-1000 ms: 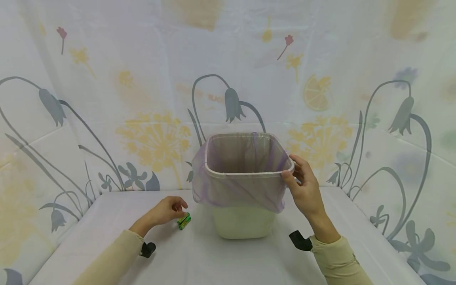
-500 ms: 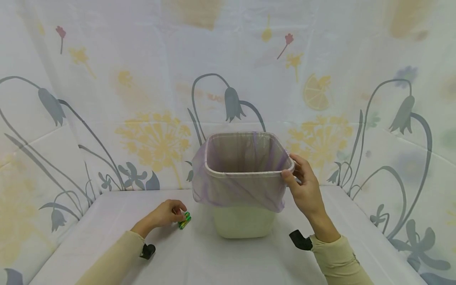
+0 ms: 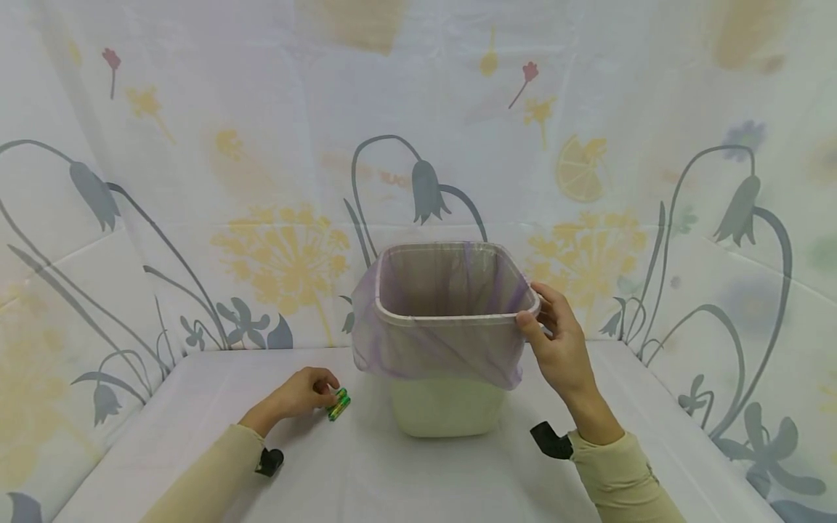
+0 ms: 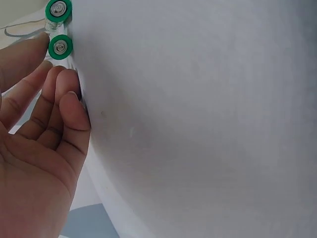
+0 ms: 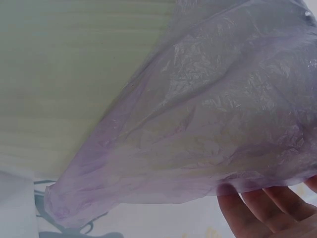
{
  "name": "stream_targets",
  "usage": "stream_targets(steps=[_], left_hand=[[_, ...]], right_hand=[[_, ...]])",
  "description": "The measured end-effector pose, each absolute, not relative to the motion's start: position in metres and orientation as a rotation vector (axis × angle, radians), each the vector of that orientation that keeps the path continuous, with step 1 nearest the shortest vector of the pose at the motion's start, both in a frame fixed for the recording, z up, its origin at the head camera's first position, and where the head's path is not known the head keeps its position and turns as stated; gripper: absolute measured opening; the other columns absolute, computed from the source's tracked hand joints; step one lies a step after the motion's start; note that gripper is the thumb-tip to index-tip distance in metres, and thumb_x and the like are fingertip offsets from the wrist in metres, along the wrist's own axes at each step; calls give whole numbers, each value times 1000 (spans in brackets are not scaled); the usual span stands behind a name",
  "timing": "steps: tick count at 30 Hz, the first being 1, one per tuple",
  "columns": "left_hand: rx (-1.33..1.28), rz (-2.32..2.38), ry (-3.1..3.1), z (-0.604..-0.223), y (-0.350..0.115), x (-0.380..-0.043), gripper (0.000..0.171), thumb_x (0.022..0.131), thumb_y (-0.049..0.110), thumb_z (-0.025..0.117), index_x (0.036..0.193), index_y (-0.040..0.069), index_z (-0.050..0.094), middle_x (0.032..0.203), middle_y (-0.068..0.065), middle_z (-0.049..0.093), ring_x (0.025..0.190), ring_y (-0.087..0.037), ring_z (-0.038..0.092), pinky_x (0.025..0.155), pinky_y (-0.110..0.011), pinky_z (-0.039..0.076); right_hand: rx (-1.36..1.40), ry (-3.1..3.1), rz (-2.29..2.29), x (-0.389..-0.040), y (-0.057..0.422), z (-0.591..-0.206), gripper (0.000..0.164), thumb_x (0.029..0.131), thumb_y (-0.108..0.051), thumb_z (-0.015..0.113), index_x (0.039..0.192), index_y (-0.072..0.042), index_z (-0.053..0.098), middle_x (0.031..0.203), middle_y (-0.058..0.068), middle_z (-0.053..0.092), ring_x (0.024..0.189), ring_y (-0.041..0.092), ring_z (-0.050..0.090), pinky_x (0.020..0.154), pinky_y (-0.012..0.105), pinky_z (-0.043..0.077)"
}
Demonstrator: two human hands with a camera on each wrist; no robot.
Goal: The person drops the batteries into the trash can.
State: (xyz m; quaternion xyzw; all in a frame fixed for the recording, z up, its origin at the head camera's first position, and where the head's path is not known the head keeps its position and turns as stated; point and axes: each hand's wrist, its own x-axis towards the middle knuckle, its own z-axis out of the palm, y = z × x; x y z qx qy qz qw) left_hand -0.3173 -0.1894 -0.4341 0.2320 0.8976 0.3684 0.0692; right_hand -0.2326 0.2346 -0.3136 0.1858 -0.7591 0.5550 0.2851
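Two green-ended batteries (image 3: 341,407) lie side by side on the white cloth. My left hand (image 3: 298,394) is just left of them, thumb and index fingertips at the nearer battery (image 4: 60,47), pinching it low over the cloth; the other fingers curl inward. Beside it in the left wrist view is the second battery (image 4: 58,9). A pale trash bin (image 3: 451,414) stands upright in the middle, lined with a translucent purple bag (image 3: 438,352) folded over its rim. My right hand (image 3: 561,345) grips the bin's right front corner, thumb in front and fingers behind.
A white cloth (image 3: 431,487) covers the table. Behind it hangs a floral-printed sheet (image 3: 261,145). Black wrist-worn devices show at my left cuff (image 3: 269,460) and right cuff (image 3: 551,442).
My left fingers have shifted slightly around the batteries, which stay in place. The right hand and the bin have not moved.
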Motion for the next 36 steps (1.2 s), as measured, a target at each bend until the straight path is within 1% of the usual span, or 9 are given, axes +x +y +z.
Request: stream_targets(steps=[5,14,19,24,28,32,36], left_hand=[[633,1085,2741,-431,-190,-315,14,86,6,67,99,1,64,75,-2,52,64,-14,50,55,-29,44],[613,1074,2751,-431,-188,-316,19,81,8,73,97,3,64,72,-1,51,64,-14,48,57,-28,41],[613,1053,2769,-432,-189,-316,16,82,5,71,96,4,64,72,-1,50,65,-14,48,57,-28,41],[591,1037,2782,-432,-189,-317,16,81,5,71,96,4,64,74,-2,51,65,-15,48,58,-29,42],[634,1026,2771,-432,-187,-319,20,79,4,74,97,3,64,73,-1,52,65,-14,49,59,-28,43],[703,979,2774,-431,-184,-320,23,77,3,75,98,2,65,72,0,53,66,-13,49,60,-29,43],[711,950,2784,-432,-182,-320,25,77,2,76,100,2,66,72,-1,53,66,-14,49,61,-29,43]], right_hand=[[504,-2024,1488,-233,234,-314,51,94,-6,58,142,-12,43,125,17,54,108,14,55,81,16,47],[501,-2027,1492,-232,234,-312,51,94,-7,58,142,-13,42,125,17,53,108,13,54,82,15,46],[496,-2033,1491,-233,234,-313,50,95,-8,58,142,-13,43,126,17,53,109,16,54,82,15,46],[484,-2035,1487,-232,234,-314,50,95,-9,58,142,-14,43,126,16,53,109,15,54,82,15,46],[486,-2034,1488,-231,234,-314,50,95,-9,58,142,-14,43,127,17,53,108,12,55,82,15,46],[488,-2034,1496,-231,234,-313,50,95,-8,58,142,-14,42,127,17,53,108,14,54,82,15,46],[490,-2035,1496,-231,233,-313,50,95,-8,58,142,-14,42,127,16,53,109,15,54,82,15,46]])
